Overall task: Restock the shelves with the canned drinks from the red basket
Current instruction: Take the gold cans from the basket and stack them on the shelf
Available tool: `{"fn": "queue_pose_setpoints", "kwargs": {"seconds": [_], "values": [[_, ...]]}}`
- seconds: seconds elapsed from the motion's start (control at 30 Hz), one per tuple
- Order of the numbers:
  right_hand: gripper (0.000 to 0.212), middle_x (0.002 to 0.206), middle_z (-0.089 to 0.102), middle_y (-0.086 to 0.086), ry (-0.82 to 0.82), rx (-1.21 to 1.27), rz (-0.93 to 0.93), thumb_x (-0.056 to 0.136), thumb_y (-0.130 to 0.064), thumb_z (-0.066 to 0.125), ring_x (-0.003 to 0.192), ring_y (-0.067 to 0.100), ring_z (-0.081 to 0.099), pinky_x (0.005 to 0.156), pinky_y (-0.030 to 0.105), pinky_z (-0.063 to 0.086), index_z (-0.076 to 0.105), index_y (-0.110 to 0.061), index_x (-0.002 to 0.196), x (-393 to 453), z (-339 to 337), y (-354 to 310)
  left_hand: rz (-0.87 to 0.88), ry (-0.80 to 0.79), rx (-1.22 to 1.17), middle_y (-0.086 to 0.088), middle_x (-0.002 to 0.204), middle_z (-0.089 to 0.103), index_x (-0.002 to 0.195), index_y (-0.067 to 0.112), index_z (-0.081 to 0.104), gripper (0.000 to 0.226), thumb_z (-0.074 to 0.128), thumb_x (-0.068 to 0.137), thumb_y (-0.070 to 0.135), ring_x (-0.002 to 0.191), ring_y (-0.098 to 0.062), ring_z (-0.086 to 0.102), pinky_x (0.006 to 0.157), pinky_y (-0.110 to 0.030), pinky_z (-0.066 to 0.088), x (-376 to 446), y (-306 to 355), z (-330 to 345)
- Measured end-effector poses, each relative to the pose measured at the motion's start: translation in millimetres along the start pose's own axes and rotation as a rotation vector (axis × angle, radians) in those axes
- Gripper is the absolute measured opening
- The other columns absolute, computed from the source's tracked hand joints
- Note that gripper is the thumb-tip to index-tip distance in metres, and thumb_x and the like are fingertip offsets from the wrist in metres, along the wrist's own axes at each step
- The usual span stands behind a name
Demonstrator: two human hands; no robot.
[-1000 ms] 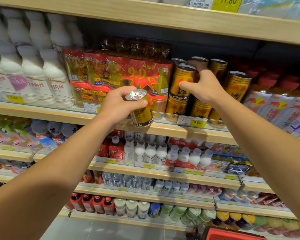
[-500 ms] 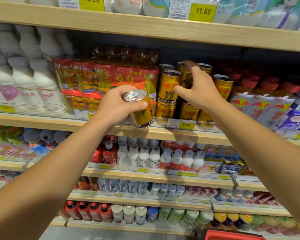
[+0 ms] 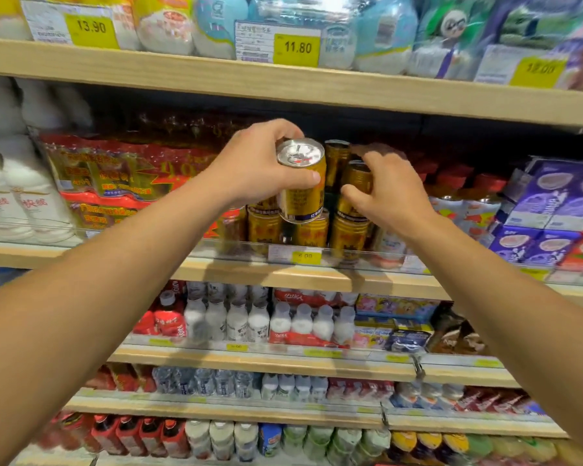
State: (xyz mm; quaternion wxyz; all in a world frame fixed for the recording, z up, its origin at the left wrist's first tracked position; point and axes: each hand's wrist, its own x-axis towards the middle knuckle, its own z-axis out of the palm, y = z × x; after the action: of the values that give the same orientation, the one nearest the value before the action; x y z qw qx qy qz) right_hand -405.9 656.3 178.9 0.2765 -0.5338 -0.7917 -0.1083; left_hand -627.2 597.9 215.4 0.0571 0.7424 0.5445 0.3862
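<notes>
My left hand (image 3: 256, 163) grips a gold can (image 3: 302, 183) with a silver top, held upright in front of the stacked gold cans (image 3: 347, 237) on the wooden shelf (image 3: 283, 275). To its right, my right hand (image 3: 387, 193) curls round an upper-row gold can (image 3: 357, 178) in the stack, thumb in front and fingers behind. Another upper can (image 3: 336, 159) stands between the two hands. The red basket is out of view.
Red shrink-wrapped multipacks (image 3: 115, 183) sit left of the cans, white bottles (image 3: 17, 196) further left, purple cartons (image 3: 552, 210) to the right. A clear front rail with a yellow price tag (image 3: 305, 255) runs along the shelf. The upper shelf board (image 3: 283, 85) hangs close above.
My left hand has lifted its can up and to the right, in front of the stack. My right hand has come down and forward onto an upper-row can. The camera view has tilted up.
</notes>
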Motion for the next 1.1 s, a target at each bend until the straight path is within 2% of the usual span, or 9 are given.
{"fn": "queue_pose_setpoints", "kwargs": {"seconds": [0.1,0.2,0.4,0.47,0.57,0.67,0.87,1.0,1.1], "values": [[0.054,0.113,0.060,0.015,-0.036,0.001,-0.017,0.087,-0.050,0.059,0.105,0.033,0.054,0.080,0.036,0.043,0.053,-0.012,0.125,1.6,3.5,10.0,0.027,-0.017,0.131,0.004,0.113,0.066,0.122,0.023,0.060,0.062,0.078,0.070,0.053,0.101,-0.012,0.059,0.077,-0.025,0.041,17.1,11.8,10.9],[0.051,0.111,0.060,0.014,-0.042,0.015,-0.054,0.087,-0.049,0.059,0.102,0.033,0.055,0.076,0.035,0.042,0.055,-0.013,0.121,2.7,3.7,15.8,0.009,-0.032,0.196,0.003,0.117,0.065,0.125,0.023,0.059,0.068,0.077,0.069,0.056,0.101,-0.013,0.059,0.078,-0.027,0.046,26.8,17.3,22.6],[0.054,0.117,0.060,0.011,-0.053,-0.008,-0.100,0.089,-0.051,0.056,0.104,0.030,0.057,0.084,0.040,0.045,0.051,-0.018,0.131,1.2,-0.7,22.8,-0.050,-0.085,0.362,-0.001,0.119,0.065,0.126,0.021,0.057,0.074,0.073,0.068,0.063,0.106,-0.022,0.060,0.086,-0.041,0.054,44.0,20.9,37.4],[0.052,0.117,0.060,0.010,-0.054,-0.005,-0.108,0.090,-0.049,0.056,0.103,0.029,0.057,0.084,0.040,0.045,0.051,-0.019,0.131,1.2,-1.9,25.4,-0.082,-0.124,0.427,-0.003,0.112,0.066,0.124,0.017,0.060,0.072,0.072,0.070,0.063,0.099,-0.023,0.061,0.080,-0.038,0.053,51.3,22.8,38.5],[0.052,0.121,0.059,0.010,-0.047,-0.013,-0.122,0.090,-0.047,0.056,0.104,0.030,0.057,0.086,0.040,0.045,0.049,-0.020,0.134,0.5,-0.3,28.7,-0.117,-0.173,0.522,-0.002,0.086,0.063,0.108,0.013,0.066,0.062,0.069,0.074,0.064,0.078,-0.020,0.057,0.066,-0.032,0.046,59.2,25.3,42.4],[0.055,0.132,0.055,0.009,-0.032,-0.043,-0.137,0.090,-0.049,0.053,0.113,0.031,0.056,0.097,0.044,0.041,0.046,-0.023,0.138,-1.1,2.0,30.0,-0.152,-0.217,0.582,-0.001,0.078,0.059,0.103,0.012,0.066,0.061,0.064,0.077,0.066,0.076,-0.021,0.055,0.063,-0.031,0.038,64.2,21.6,49.8],[0.055,0.133,0.057,0.006,-0.039,-0.089,-0.145,0.091,-0.052,0.049,0.119,0.031,0.053,0.105,0.047,0.034,0.044,-0.026,0.139,-3.4,7.7,30.9,-0.193,-0.277,0.621,-0.007,0.091,0.062,0.107,0.010,0.066,0.064,0.055,0.082,0.068,0.085,-0.024,0.057,0.068,-0.031,0.039,68.8,13.8,56.3],[0.054,0.130,0.059,0.006,-0.036,-0.105,-0.148,0.091,-0.050,0.049,0.118,0.031,0.054,0.107,0.047,0.031,0.044,-0.025,0.139,-4.5,7.5,31.2,-0.206,-0.298,0.622,-0.011,0.112,0.065,0.124,0.015,0.061,0.063,0.053,0.086,0.065,0.098,-0.026,0.059,0.073,-0.032,0.041,70.5,11.4,54.2],[0.055,0.129,0.061,0.006,-0.007,-0.153,-0.175,0.091,-0.048,0.049,0.119,0.030,0.055,0.115,0.048,0.019,0.043,-0.026,0.141,-4.8,12.4,34.2,-0.204,-0.282,0.619,-0.011,0.116,0.064,0.126,0.016,0.060,0.058,0.054,0.087,0.059,0.096,-0.024,0.056,0.074,-0.033,0.042,69.3,13.4,55.6]]}}
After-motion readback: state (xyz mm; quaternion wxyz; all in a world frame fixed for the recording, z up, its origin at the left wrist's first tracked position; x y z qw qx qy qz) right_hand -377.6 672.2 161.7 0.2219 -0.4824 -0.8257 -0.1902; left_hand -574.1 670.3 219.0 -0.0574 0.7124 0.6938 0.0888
